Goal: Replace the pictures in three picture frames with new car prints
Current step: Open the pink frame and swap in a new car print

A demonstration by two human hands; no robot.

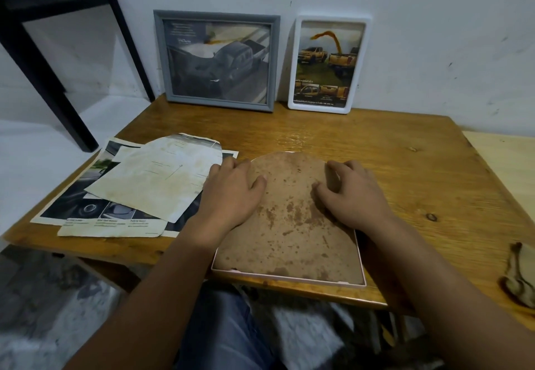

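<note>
A pink-rimmed picture frame [359,256] lies face down at the table's front edge, its stained brown backing board [289,230] on top. My left hand [231,190] rests on the board's left edge with fingers bent over it. My right hand [350,190] presses on the board's upper right part with curled fingertips. A grey frame [218,59] with a grey pickup print and a white frame [327,62] with a yellow pickup print lean against the wall. Loose car prints [130,184], some stained, lie in a pile on the left.
The wooden table [405,152] stands against a white wall. A lighter wooden surface [503,161] adjoins it on the right. A worn, chipped spot [518,274] marks the right front edge. A black metal leg [43,74] rises at the left.
</note>
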